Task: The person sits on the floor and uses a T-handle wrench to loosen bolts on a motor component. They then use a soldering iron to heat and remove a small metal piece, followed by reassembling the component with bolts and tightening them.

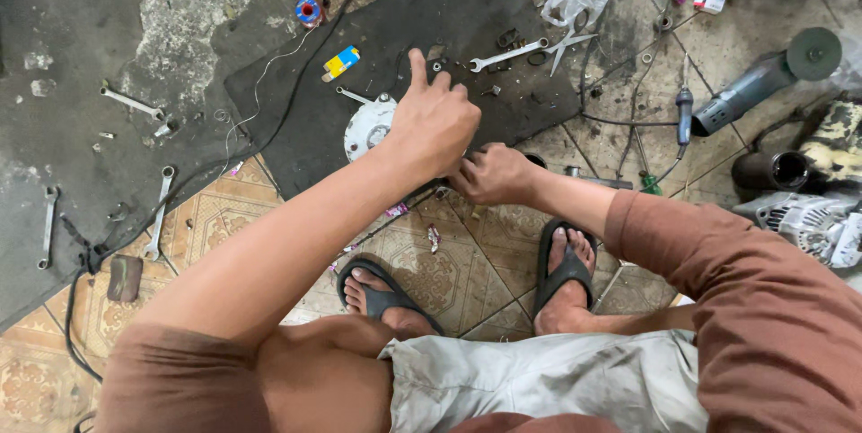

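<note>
My left hand (435, 119) is closed with the index finger pointing up, over a round white metal part (366, 126) on a black mat (467, 11). What it grips is hidden under the fingers. My right hand (492, 174) is curled just beside and below it, at the mat's near edge, fingers closed on something I cannot make out. Both hands touch each other. A small wrench (353, 95) pokes out from behind the white part.
Wrenches (507, 53) and scissors (564, 45) lie on the mat. More wrenches (158, 213) rest on the floor at left. An angle grinder (763, 78), a black cylinder (772, 170) and an alternator (813, 222) sit at right. My sandalled feet (564, 271) stand on the tiles.
</note>
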